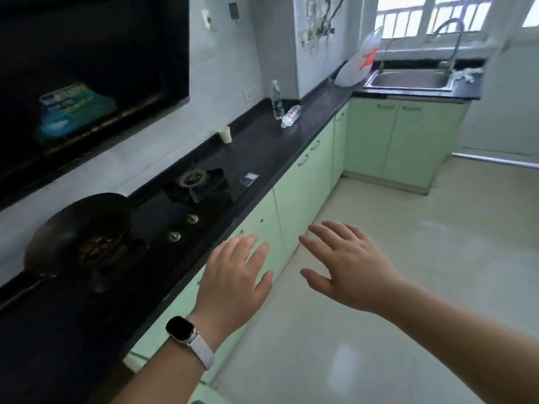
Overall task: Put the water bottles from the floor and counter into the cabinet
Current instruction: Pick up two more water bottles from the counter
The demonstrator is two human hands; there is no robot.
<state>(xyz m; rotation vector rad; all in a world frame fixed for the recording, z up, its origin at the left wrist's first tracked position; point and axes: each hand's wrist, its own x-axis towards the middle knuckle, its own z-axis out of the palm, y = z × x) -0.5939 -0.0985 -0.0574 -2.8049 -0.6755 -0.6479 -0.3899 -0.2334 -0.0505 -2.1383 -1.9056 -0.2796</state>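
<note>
Two clear water bottles are on the black counter (262,150) far ahead: one stands upright (276,100) by the wall, the other lies on its side (290,115) just right of it. Pale green cabinets (303,185) run under the counter with their doors closed. My left hand (236,275), with a watch on its wrist, hovers with straight fingers in front of the counter's edge. My right hand (347,263) is held out over the floor, fingers spread. Both hands hold nothing. No bottle shows on the visible floor.
A gas stove (180,205) with a dark wok (81,231) sits on the near counter, under a black range hood (87,74). A white cup (225,134) stands by the wall. A sink (409,80) with a tap and a white plastic bag (357,65) are at the far end. The floor (393,287) is pale tile.
</note>
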